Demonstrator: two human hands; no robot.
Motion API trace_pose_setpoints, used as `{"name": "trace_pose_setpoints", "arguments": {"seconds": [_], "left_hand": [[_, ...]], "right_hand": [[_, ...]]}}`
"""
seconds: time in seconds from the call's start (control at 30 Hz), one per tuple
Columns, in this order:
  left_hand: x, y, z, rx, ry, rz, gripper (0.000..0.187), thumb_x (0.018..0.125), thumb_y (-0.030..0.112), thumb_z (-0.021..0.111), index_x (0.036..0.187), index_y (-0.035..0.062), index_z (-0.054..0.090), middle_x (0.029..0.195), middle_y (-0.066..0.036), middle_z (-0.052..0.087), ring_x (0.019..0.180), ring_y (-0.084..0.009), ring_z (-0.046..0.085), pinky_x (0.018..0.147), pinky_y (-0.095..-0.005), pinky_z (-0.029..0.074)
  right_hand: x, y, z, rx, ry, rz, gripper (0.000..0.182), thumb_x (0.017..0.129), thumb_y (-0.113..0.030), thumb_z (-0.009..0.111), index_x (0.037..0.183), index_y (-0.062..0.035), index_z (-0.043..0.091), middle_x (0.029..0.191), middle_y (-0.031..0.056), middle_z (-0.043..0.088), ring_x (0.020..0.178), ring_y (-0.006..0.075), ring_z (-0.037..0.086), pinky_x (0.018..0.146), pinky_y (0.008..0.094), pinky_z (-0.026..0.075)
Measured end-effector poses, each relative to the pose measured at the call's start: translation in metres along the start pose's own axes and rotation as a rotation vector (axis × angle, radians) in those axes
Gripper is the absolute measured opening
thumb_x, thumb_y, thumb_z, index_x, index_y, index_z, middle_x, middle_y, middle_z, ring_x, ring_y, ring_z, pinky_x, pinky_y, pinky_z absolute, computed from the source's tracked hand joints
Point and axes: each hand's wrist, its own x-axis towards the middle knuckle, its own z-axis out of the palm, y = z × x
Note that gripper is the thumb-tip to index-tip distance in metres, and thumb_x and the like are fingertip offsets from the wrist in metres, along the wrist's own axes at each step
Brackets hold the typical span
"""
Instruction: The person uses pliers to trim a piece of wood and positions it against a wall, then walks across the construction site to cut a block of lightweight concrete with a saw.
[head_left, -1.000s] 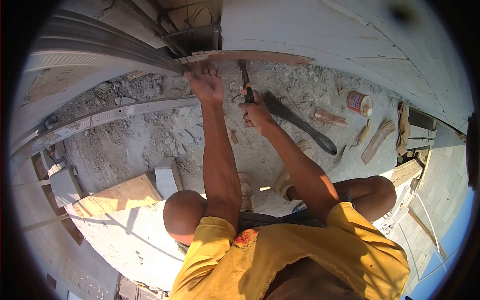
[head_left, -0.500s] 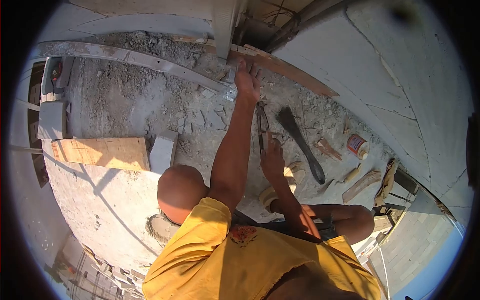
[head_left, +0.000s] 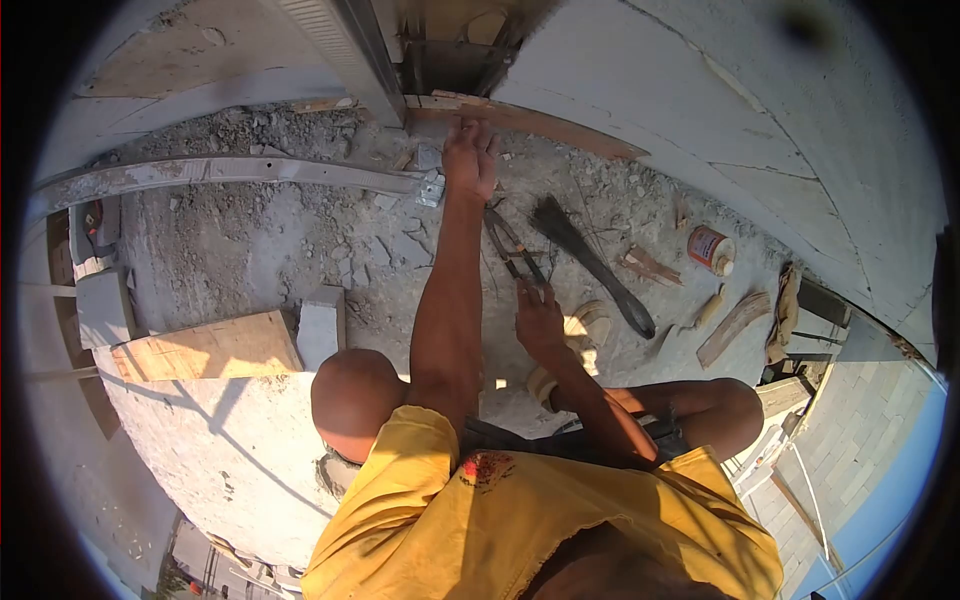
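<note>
My left hand (head_left: 470, 160) reaches forward to the foot of the wall, fingertips at the reddish-brown wooden board (head_left: 560, 130); its fingers look stretched and slightly bent, with nothing visible in them. Beside its wrist lies a small shiny metal bracket (head_left: 431, 188) at the end of a long metal channel (head_left: 270, 170). Lower down, my right hand (head_left: 540, 322) is closed around the handle ends of long-handled pincers (head_left: 505, 240), whose head points toward my left wrist. The grip is partly hidden by my fingers. A dark brush (head_left: 590, 260) lies just right of the pincers.
A vertical metal stud (head_left: 350, 60) meets the floor near the board. To the right are a labelled can (head_left: 711, 250) and wood scraps (head_left: 650, 266). At left lie a plywood piece (head_left: 210, 347) and a pale block (head_left: 320, 325). Rubble (head_left: 280, 130) covers the floor near the wall.
The view has shifted, so the scene sits further left. The pincers' handles now appear spread wider and slanted toward my right hand. My left hand's fingers look more bent against the board.
</note>
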Motion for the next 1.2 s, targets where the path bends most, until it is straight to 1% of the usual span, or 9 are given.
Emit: {"name": "trace_pose_setpoints", "arguments": {"seconds": [0.23, 0.4, 0.57, 0.73, 0.83, 0.93, 1.0, 1.07, 1.2], "left_hand": [[-0.052, 0.01, 0.023, -0.051, 0.392, -0.012, 0.053, 0.103, 0.015, 0.04, 0.154, 0.0129, 0.025, 0.147, -0.006, 0.041, 0.13, -0.0259, 0.046, 0.11, -0.0466, 0.035], [-0.174, 0.047, 0.093, 0.096, 0.276, 0.157, 0.047, 0.104, 0.015, 0.045, 0.148, 0.0029, 0.032, 0.145, -0.016, 0.044, 0.127, -0.0292, 0.051, 0.108, -0.0462, 0.042], [-0.286, 0.145, 0.119, 0.396, -0.029, 0.519, 0.042, 0.103, 0.014, 0.05, 0.141, -0.002, 0.04, 0.119, -0.018, 0.064, 0.105, -0.0281, 0.066, 0.097, -0.0405, 0.051], [-0.351, 0.306, 0.036, 0.404, 0.592, 1.212, 0.044, 0.102, 0.018, 0.054, 0.139, 0.0016, 0.04, 0.126, -0.019, 0.058, 0.112, -0.0276, 0.061, 0.1, -0.0432, 0.048], [-0.359, 0.333, -0.123, 0.372, 1.214, 0.923, 0.07, 0.094, 0.024, 0.064, 0.149, 0.004, 0.026, 0.143, -0.018, 0.046, 0.12, -0.0241, 0.053, 0.092, -0.0384, 0.047], [-0.322, 0.326, -0.253, 0.322, 1.446, 0.511, 0.089, 0.09, 0.034, 0.07, 0.153, 0.003, 0.017, 0.141, -0.019, 0.046, 0.119, -0.0275, 0.052, 0.088, -0.0415, 0.048], [-0.288, 0.321, -0.311, 0.021, 1.1, 0.479, 0.086, 0.084, 0.04, 0.077, 0.144, -0.0027, 0.032, 0.124, -0.02, 0.058, 0.097, -0.0335, 0.065, 0.072, -0.0493, 0.056], [-0.26, 0.319, -0.341, 0.054, 1.271, 0.463, 0.048, 0.086, 0.025, 0.078, 0.119, -0.004, 0.057, 0.108, -0.017, 0.066, 0.091, -0.0336, 0.066, 0.073, -0.0521, 0.059], [-0.274, 0.337, -0.384, 0.129, 0.865, 0.364, 0.059, 0.094, 0.041, 0.066, 0.134, 0.0023, 0.049, 0.127, -0.016, 0.06, 0.104, -0.0334, 0.064, 0.084, -0.05, 0.057]], "right_hand": [[0.012, 0.0, -0.013, 0.037, -0.154, 0.051, 0.061, 0.084, -0.014, 0.065, 0.141, -0.0038, 0.045, 0.138, 0.0151, 0.051, 0.126, 0.0407, 0.047, 0.098, 0.05, 0.048], [0.054, -0.006, -0.099, 0.407, -0.131, -0.083, 0.048, 0.088, -0.01, 0.063, 0.135, -0.0051, 0.053, 0.135, 0.0161, 0.055, 0.124, 0.0363, 0.052, 0.103, 0.0476, 0.044], [0.074, -0.025, -0.317, 0.052, 0.952, -0.382, 0.028, 0.093, -0.002, 0.06, 0.12, -0.0077, 0.063, 0.129, 0.0113, 0.061, 0.117, 0.0309, 0.058, 0.095, 0.0433, 0.049], [0.086, 0.055, -0.546, -0.55, 1.835, -0.641, 0.034, 0.087, -0.035, 0.076, 0.108, -0.0101, 0.065, 0.106, 0.0054, 0.059, 0.106, 0.0185, 0.051, 0.081, 0.0317, 0.048], [0.075, -0.022, -0.574, -0.636, 1.667, -0.104, 0.041, 0.096, -0.037, 0.06, 0.124, -0.0072, 0.059, 0.127, 0.0217, 0.049, 0.123, 0.0362, 0.042, 0.097, 0.0548, 0.033], [0.095, 0.026, -0.592, -0.825, 1.738, -0.236, 0.041, 0.093, -0.043, 0.064, 0.119, -0.0115, 0.064, 0.127, 0.0157, 0.051, 0.122, 0.0308, 0.043, 0.095, 0.0489, 0.033], [0.103, 0.06, -0.596, -0.981, 1.737, -0.31, 0.041, 0.09, -0.048, 0.067, 0.115, -0.0144, 0.067, 0.127, 0.0117, 0.053, 0.122, 0.0272, 0.043, 0.094, 0.045, 0.033], [0.1, 0.055, -0.594, -0.938, 1.753, -0.354, 0.042, 0.088, -0.052, 0.07, 0.112, -0.0173, 0.07, 0.127, 0.0078, 0.055, 0.121, 0.0236, 0.043, 0.093, 0.0411, 0.033], [0.099, 0.018, -0.586, -0.671, 1.789, -0.532, 0.037, 0.089, -0.05, 0.069, 0.111, -0.0208, 0.07, 0.134, 0.0057, 0.052, 0.125, 0.0271, 0.038, 0.098, 0.0435, 0.028]]}}
